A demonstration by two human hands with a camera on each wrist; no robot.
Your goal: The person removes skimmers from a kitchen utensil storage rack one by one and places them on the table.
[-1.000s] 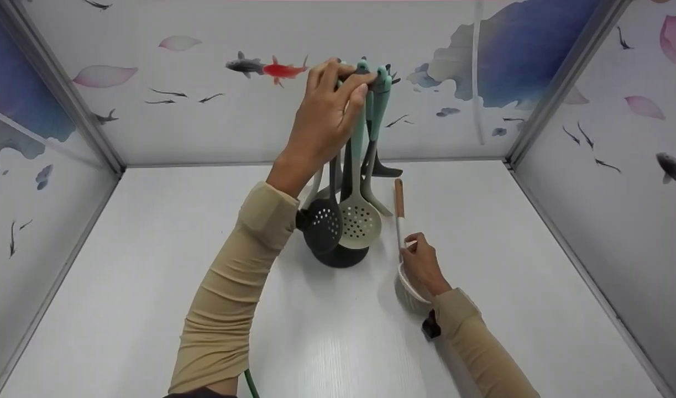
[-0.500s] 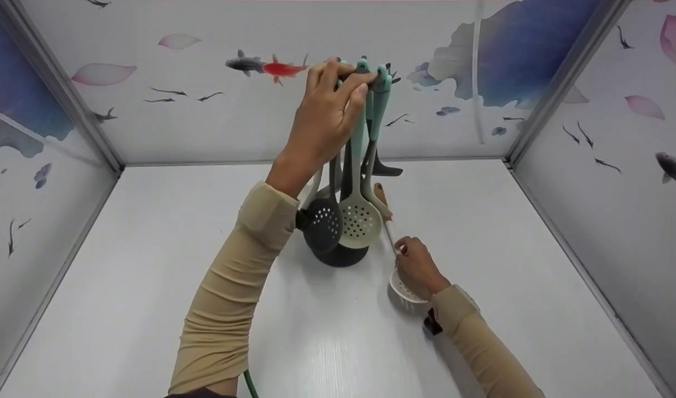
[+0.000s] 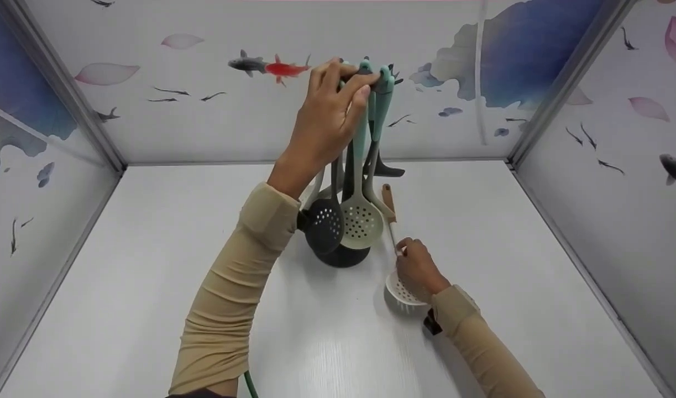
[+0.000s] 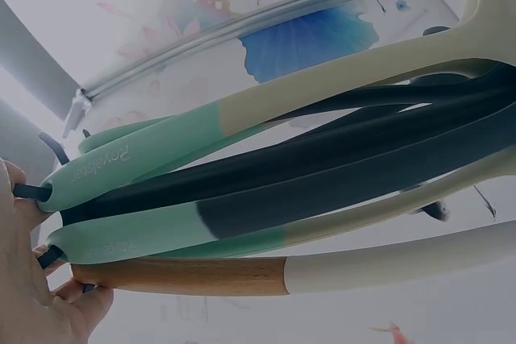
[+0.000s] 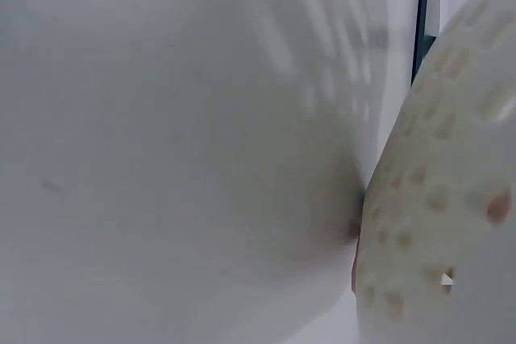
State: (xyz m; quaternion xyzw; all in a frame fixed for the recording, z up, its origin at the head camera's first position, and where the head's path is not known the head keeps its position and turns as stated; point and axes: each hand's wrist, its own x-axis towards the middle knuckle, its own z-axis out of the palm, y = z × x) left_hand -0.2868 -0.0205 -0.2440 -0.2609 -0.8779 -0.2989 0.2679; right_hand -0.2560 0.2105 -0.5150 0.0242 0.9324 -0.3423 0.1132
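My left hand (image 3: 332, 110) grips the top of a utensil rack (image 3: 343, 257), whose round black base shows below. Hung from its hooks are several utensils with mint handles, among them a dark skimmer (image 3: 324, 224) and a pale green skimmer (image 3: 361, 224). In the left wrist view, a wooden handle (image 4: 185, 275) with a white shaft hangs close to the fingertips. My right hand (image 3: 418, 265) holds a white skimmer (image 3: 399, 290) by its shaft, just above the bowl. Its wooden handle end (image 3: 388, 202) points away, beside the rack. The right wrist view shows its perforated bowl (image 5: 435, 223) up close.
The white tabletop (image 3: 194, 237) stretches around the rack. Printed panels (image 3: 205, 127) enclose the back and both sides, joined by grey metal strips. A green cable (image 3: 250, 384) lies near the front edge.
The white skimmer's handle has swung left toward the rack, and its bowl has turned so that more holes show. My right hand has shifted slightly; my left hand stays at the rack's top.
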